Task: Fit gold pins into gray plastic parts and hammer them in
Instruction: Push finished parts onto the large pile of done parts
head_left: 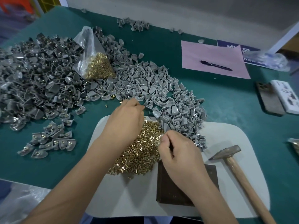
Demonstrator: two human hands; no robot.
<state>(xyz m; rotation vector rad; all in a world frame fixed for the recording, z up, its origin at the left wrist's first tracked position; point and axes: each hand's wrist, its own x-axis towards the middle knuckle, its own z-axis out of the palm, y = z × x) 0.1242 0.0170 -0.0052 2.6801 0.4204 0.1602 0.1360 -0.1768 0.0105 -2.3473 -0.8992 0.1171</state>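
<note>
Right hand over dark block, fingers curled, pinching a gold pin at the edge of the loose gold pins heaped on the white mat; hammer lies just right. Left hand fingers curled at heap's far edge; what they hold cannot be told. Beyond: gray plastic parts, bag of pins.

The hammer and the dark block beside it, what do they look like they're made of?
The hammer seems to have a dull grey metal head, probably steel, scuffed and unpolished, on a pale wooden handle with visible grain. The dark block is brown and matte with small pits on top; it could be rusted metal or hard wood, the look leaves that open.
</note>
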